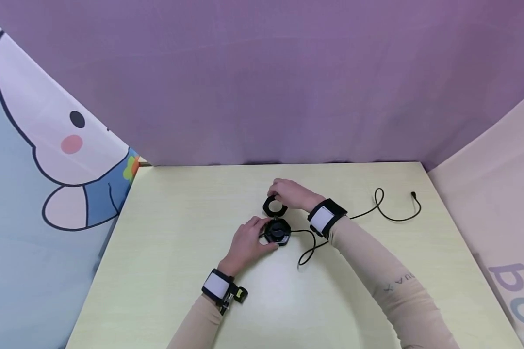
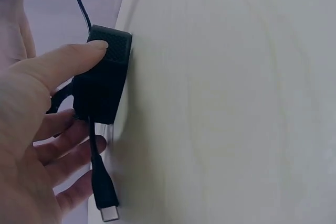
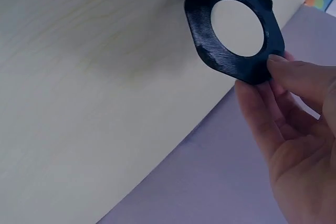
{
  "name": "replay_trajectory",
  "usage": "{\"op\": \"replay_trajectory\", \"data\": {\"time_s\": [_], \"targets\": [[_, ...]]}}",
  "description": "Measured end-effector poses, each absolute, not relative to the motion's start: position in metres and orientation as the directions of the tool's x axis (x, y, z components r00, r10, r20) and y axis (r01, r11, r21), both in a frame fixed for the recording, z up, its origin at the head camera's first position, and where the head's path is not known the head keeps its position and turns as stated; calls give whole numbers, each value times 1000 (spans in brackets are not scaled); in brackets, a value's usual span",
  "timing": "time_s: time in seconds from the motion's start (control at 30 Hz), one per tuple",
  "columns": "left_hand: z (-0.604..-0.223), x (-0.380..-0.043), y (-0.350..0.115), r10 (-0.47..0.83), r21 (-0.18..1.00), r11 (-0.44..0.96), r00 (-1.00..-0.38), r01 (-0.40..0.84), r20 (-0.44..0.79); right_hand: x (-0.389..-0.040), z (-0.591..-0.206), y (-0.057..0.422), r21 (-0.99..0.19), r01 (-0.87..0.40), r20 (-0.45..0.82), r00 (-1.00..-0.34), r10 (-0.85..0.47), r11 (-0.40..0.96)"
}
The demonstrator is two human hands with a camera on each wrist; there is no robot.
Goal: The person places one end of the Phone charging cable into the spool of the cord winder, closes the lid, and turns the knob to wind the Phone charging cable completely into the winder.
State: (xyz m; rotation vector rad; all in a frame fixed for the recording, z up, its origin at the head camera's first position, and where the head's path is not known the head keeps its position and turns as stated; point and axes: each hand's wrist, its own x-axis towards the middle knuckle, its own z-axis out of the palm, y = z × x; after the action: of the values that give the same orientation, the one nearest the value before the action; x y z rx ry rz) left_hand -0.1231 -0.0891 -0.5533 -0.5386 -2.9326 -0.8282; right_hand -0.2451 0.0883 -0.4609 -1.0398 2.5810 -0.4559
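Observation:
A black hexagonal case (image 1: 277, 232) lies on the table with its ring-shaped lid (image 3: 203, 32) swung up on the far side. My left hand (image 1: 246, 245) grips the base from the left, its thumb (image 2: 79, 59) pressed on a textured side face. In the right wrist view, my right hand (image 3: 299, 119) pinches the lid's edge between thumb and fingers; the table shows through the round hole. A black cable (image 1: 304, 230) runs out of the case to the right. Below the case in the left wrist view hangs a USB-C plug (image 2: 105, 190), beside my left fingers.
The cable loops across the pale wooden table (image 1: 174, 232) and its far end (image 1: 413, 195) lies near the back right. A purple curtain (image 1: 262, 87) stands behind the table. Printed cloths hang at the left (image 1: 22, 271) and right (image 1: 484, 184).

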Motion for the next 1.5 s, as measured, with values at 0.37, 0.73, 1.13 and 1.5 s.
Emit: {"op": "replay_trajectory", "data": {"time_s": [0.37,0.73,1.13,1.5], "targets": [[-555,-125,-89,310,576,758,-946,306,94,-234,-447,91,-445,-606,-176,-663,-728,659],[-559,-124,-92,270,762,623,-963,177,4,-215,-445,98,-472,-625,-147,-641,-754,623],[-563,-128,-93,268,789,592,-963,165,0,-196,-451,106,-483,-639,-98,-640,-762,599],[-561,-128,-96,266,777,611,-964,150,-22,-179,-457,108,-461,-677,-40,-630,-776,574]]}}
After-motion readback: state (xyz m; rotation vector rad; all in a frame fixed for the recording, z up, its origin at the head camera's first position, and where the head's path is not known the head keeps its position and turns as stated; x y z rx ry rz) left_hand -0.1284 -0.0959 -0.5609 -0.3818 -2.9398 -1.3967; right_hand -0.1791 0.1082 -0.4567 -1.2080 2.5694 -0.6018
